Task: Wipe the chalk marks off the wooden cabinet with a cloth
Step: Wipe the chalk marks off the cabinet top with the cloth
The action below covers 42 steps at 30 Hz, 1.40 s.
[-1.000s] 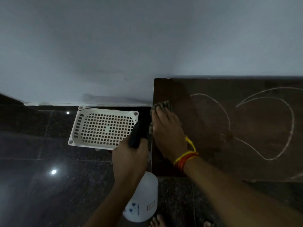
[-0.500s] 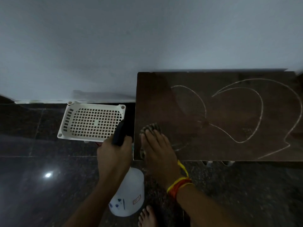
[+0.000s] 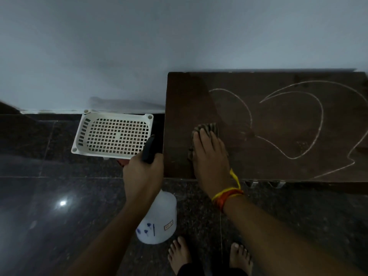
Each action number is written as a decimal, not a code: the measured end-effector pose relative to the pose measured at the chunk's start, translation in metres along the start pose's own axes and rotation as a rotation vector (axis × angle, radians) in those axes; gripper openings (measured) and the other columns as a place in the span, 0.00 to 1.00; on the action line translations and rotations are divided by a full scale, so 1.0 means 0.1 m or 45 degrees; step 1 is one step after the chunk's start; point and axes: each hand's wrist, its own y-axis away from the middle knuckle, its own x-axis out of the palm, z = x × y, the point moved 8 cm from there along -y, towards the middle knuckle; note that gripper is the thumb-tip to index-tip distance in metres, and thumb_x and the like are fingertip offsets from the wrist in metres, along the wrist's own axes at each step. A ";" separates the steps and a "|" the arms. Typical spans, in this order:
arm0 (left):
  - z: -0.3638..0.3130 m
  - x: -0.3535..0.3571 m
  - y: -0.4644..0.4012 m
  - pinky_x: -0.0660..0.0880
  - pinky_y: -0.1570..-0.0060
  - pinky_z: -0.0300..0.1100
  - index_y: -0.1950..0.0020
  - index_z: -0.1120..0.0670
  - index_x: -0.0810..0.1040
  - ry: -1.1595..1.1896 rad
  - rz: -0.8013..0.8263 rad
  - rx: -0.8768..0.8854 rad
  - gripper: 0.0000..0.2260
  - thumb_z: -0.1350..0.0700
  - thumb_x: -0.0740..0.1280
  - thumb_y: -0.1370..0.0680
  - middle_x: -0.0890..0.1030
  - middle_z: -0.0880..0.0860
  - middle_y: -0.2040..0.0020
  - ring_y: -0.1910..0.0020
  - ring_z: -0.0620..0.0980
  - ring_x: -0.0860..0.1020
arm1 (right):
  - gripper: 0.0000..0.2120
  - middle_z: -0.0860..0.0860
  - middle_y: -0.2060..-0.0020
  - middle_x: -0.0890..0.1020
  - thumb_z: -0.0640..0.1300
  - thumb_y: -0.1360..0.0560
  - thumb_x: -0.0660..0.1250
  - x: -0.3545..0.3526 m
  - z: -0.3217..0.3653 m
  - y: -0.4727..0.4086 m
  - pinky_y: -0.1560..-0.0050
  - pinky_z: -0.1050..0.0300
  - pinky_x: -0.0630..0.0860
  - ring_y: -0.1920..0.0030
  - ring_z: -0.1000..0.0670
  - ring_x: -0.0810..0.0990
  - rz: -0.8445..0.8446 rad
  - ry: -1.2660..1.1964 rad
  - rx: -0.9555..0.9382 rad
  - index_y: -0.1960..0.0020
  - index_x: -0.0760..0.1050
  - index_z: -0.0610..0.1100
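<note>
The dark wooden cabinet top carries looping white chalk marks across its middle and right. My right hand lies flat with straight fingers on a striped cloth, pressing it onto the cabinet's left part. The strip left of the cloth looks free of chalk. My left hand grips the black trigger head of a white spray bottle, held beside the cabinet's left edge above the floor.
A white perforated plastic basket lies on the dark polished stone floor left of the cabinet, against the pale wall. My bare feet stand on the floor in front of the cabinet.
My right hand slid the cloth down the cabinet's left edge toward me, then back up and rightward toward the chalk line. The left hand kept holding the spray bottle.
</note>
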 end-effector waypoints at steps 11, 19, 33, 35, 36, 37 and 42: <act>-0.10 0.09 0.01 0.80 0.61 0.54 0.64 0.56 0.75 -0.015 0.024 0.013 0.11 0.53 0.65 0.24 0.80 0.59 0.66 0.65 0.59 0.81 | 0.24 0.40 0.31 0.70 0.43 0.23 0.62 -0.16 -0.49 -0.02 0.33 0.40 0.66 0.31 0.37 0.68 -0.120 0.024 0.116 0.29 0.65 0.38; -0.20 0.19 0.07 0.81 0.61 0.59 0.65 0.56 0.76 -0.023 0.106 -0.014 0.12 0.52 0.65 0.24 0.80 0.58 0.69 0.67 0.58 0.80 | 0.26 0.41 0.31 0.70 0.43 0.25 0.65 -0.08 -0.53 0.26 0.32 0.41 0.65 0.32 0.38 0.69 -0.045 0.069 0.073 0.29 0.66 0.39; -0.64 0.40 -0.09 0.80 0.61 0.59 0.64 0.61 0.76 -0.004 0.189 0.076 0.12 0.55 0.65 0.24 0.80 0.62 0.69 0.66 0.63 0.80 | 0.25 0.42 0.32 0.72 0.48 0.24 0.52 -0.15 -0.52 0.05 0.34 0.41 0.68 0.33 0.38 0.71 -0.012 0.061 0.139 0.29 0.67 0.39; -0.70 0.42 -0.14 0.80 0.60 0.60 0.63 0.61 0.77 -0.003 0.192 0.072 0.12 0.55 0.65 0.24 0.80 0.62 0.68 0.66 0.62 0.81 | 0.24 0.42 0.32 0.72 0.47 0.23 0.52 -0.19 -0.55 -0.24 0.34 0.42 0.69 0.33 0.38 0.71 -0.027 0.070 0.113 0.29 0.67 0.39; -0.71 0.43 -0.17 0.80 0.59 0.59 0.63 0.60 0.77 -0.004 0.191 0.072 0.11 0.54 0.65 0.25 0.80 0.61 0.68 0.66 0.62 0.81 | 0.24 0.41 0.31 0.70 0.47 0.22 0.53 -0.19 -0.57 -0.44 0.33 0.42 0.68 0.32 0.39 0.69 -0.024 0.082 0.109 0.29 0.66 0.39; -0.72 0.44 -0.20 0.80 0.59 0.58 0.63 0.60 0.77 -0.006 0.187 0.069 0.11 0.54 0.65 0.25 0.80 0.61 0.68 0.66 0.61 0.81 | 0.24 0.41 0.29 0.68 0.47 0.22 0.54 -0.18 -0.60 -0.67 0.31 0.43 0.65 0.30 0.39 0.67 -0.009 0.097 0.114 0.27 0.63 0.39; -0.76 0.47 -0.30 0.79 0.62 0.53 0.65 0.58 0.77 -0.034 0.173 0.066 0.11 0.54 0.65 0.25 0.81 0.60 0.69 0.67 0.60 0.81 | 0.25 0.42 0.27 0.64 0.46 0.20 0.54 -0.11 -0.66 -1.24 0.28 0.44 0.58 0.28 0.40 0.62 0.016 0.077 0.199 0.25 0.58 0.39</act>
